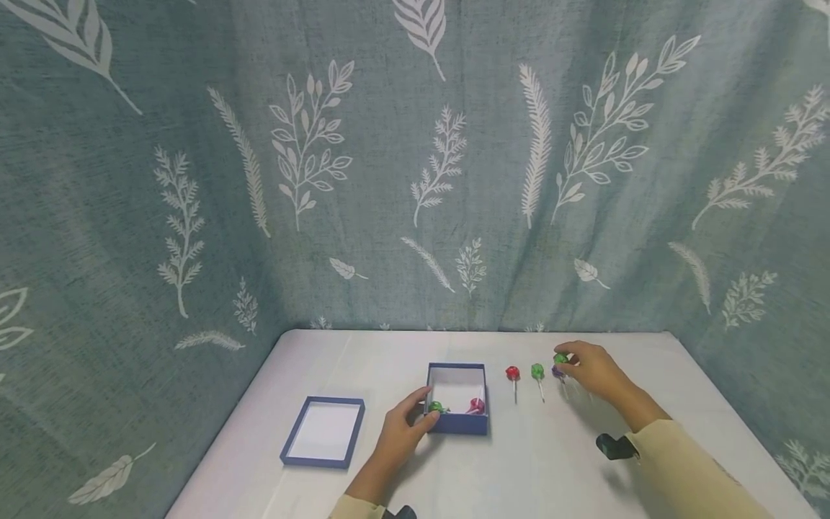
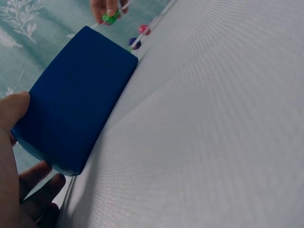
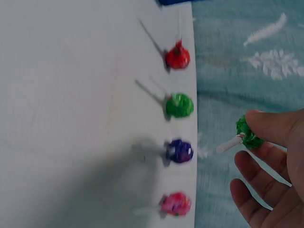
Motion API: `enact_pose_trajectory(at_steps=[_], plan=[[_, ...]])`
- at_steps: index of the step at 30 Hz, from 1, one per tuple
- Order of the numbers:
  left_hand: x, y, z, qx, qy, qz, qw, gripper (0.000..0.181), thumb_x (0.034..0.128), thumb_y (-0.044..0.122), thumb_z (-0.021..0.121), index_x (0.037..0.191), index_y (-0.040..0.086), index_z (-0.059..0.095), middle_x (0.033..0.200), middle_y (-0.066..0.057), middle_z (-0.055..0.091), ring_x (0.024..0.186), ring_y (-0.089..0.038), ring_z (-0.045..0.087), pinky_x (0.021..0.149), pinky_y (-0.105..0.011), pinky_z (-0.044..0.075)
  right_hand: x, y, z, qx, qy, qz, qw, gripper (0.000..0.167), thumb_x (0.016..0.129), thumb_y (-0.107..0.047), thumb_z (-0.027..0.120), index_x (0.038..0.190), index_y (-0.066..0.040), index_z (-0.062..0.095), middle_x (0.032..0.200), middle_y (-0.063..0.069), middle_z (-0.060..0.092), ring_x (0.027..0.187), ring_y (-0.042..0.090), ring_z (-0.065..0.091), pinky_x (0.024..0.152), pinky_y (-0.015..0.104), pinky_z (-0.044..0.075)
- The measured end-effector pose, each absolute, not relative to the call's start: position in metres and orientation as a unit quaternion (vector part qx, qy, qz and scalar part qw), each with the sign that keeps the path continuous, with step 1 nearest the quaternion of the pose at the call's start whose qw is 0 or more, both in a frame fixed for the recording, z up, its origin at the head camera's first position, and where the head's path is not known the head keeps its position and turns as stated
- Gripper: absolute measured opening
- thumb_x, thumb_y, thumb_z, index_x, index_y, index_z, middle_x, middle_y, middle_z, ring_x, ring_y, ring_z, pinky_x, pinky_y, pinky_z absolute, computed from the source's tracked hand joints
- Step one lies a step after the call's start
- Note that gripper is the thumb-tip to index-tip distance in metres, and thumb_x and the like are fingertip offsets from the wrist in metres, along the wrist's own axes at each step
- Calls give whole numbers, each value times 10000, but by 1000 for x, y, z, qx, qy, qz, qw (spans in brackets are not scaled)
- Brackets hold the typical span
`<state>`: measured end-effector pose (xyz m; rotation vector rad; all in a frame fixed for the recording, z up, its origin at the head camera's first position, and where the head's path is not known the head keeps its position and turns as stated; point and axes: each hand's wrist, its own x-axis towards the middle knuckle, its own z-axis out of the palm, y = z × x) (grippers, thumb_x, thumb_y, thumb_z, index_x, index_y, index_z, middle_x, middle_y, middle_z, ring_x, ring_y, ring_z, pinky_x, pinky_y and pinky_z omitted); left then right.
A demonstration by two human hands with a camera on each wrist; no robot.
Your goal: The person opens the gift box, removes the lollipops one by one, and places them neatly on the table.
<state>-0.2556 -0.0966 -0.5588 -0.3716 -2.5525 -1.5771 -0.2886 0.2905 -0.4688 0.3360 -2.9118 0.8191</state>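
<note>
My right hand (image 1: 598, 371) pinches a green lollipop (image 3: 249, 132) by its wrapped head, above the table, its white stick pointing away from the fingers. Below it a row of lollipops lies on the table: red (image 3: 178, 57), green (image 3: 179, 105), purple (image 3: 179, 151) and pink (image 3: 175, 204). The head view hides the pink one behind the right hand. My left hand (image 1: 400, 431) holds the near left corner of an open blue box (image 1: 459, 424), thumb against its front. Inside the box lie a green lollipop (image 1: 436, 407) and a pink lollipop (image 1: 476, 406).
A blue-rimmed lid (image 1: 350, 440), white inside, lies left of the box. White cloth covers the table (image 1: 506, 468). A teal curtain with white leaf prints (image 1: 376, 288) hangs behind the table's far edge and along its sides.
</note>
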Motion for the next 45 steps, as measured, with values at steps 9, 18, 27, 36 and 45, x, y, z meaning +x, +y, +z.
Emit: enact_pose_trajectory(at_steps=[9,18,27,36,45], plan=[[-255,-95,-561,-130,-838,-526,61,535,886,391,700,1366,197,568,1360,-52,573,1305,-314,469,1095,-533,321,-280,320,-472,79,-956,276,55,365,894,-108,684,1214,51,608,1103,196,648,938,346,621,734,490,539],[-256,-98,-557,-130,-837,-528,66,562,884,432,686,1374,185,563,1392,-75,543,1340,-335,419,1109,-546,284,-285,344,-484,63,-951,297,66,353,888,-101,689,1185,73,610,1143,258,625,954,398,618,754,521,533],[-258,-98,-560,-127,-838,-526,68,560,880,423,694,1372,188,565,1374,-69,560,1336,-339,424,1108,-550,285,-289,359,-502,5,-950,309,46,376,927,-119,645,1241,73,570,1216,280,584,1051,448,571,822,556,517],[-256,-96,-557,-127,-836,-531,63,557,879,401,702,1373,186,561,1377,-56,558,1339,-328,421,1114,-555,267,-292,367,-510,-49,-952,300,39,439,940,-152,632,1291,85,517,1253,304,539,1111,475,523,910,621,438],[-255,-97,-558,-124,-835,-532,58,561,875,430,698,1370,204,564,1383,-47,554,1342,-313,421,1116,-538,274,-297,373,-518,-52,-952,298,36,405,922,-127,650,1244,98,546,1203,305,567,1067,473,549,877,602,458]])
